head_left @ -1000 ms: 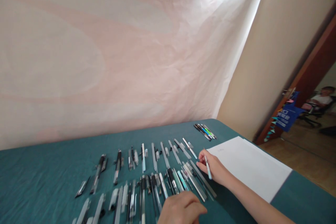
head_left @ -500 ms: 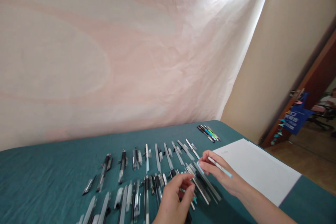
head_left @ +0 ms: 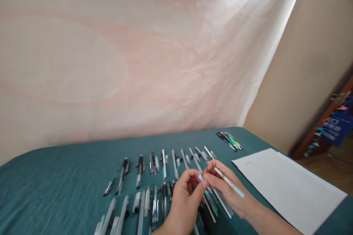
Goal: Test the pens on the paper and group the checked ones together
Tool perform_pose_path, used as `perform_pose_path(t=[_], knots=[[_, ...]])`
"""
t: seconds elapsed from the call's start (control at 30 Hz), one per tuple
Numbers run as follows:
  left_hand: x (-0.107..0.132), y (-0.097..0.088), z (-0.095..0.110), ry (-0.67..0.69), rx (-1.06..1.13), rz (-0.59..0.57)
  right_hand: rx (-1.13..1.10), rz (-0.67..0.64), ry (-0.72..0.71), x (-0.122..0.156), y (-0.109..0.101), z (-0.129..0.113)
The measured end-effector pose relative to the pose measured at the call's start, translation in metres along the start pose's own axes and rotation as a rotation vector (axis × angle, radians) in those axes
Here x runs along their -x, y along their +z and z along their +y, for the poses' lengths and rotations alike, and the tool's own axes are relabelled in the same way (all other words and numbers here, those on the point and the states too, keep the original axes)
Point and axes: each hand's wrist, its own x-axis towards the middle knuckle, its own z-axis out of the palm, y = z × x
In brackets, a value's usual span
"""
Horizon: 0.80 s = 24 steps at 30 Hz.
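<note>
Hands are meeting above the near rows of pens [head_left: 154, 176] laid out across the teal tablecloth [head_left: 55, 176]. The right hand [head_left: 226, 187] is pinching a white and light-blue pen [head_left: 228, 183], fingers closed round its barrel, while the left hand [head_left: 184, 200] is nipping a small cap [head_left: 201, 178] at its tip. White paper [head_left: 289, 183] is lying toward the table's right edge; any writing on it is too faint to read.

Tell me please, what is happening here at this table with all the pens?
A person sits at a table with a teal cloth covered in rows of pens. The right hand holds a white pen with a light blue end. The left hand pinches a small light blue cap right at that pen's near tip. A white sheet of paper lies to the right, and a small bunch of coloured pens lies at the far edge.
</note>
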Motion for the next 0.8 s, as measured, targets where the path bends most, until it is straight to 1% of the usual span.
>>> perform_pose_path(t=[0.1, 0.23, 0.3, 0.37, 0.43, 0.5, 0.7, 0.8], knots=[[-0.003, -0.001, 0.003, -0.041, 0.074, 0.019, 0.013, 0.007, -0.008, 0.000, -0.004, 0.008], [-0.009, -0.006, 0.008, -0.142, 0.195, 0.152, -0.044, -0.018, -0.038, 0.000, -0.011, 0.018], [-0.011, -0.010, 0.008, -0.198, 0.285, 0.205, 0.010, -0.022, -0.079, 0.002, -0.012, 0.020], [-0.013, -0.012, 0.007, -0.257, 0.364, 0.233, 0.113, 0.003, -0.127, 0.005, -0.012, 0.020], [-0.013, -0.013, 0.005, -0.304, 0.420, 0.246, 0.181, 0.039, -0.146, 0.009, -0.010, 0.018], [-0.012, -0.012, 0.004, -0.334, 0.461, 0.246, 0.199, 0.062, -0.150, 0.013, -0.007, 0.017], [-0.010, -0.009, 0.005, -0.346, 0.504, 0.236, 0.280, 0.055, -0.198, 0.017, -0.003, 0.022], [-0.009, -0.007, 0.004, -0.349, 0.503, 0.209, 0.337, 0.070, -0.225, 0.016, -0.002, 0.024]])
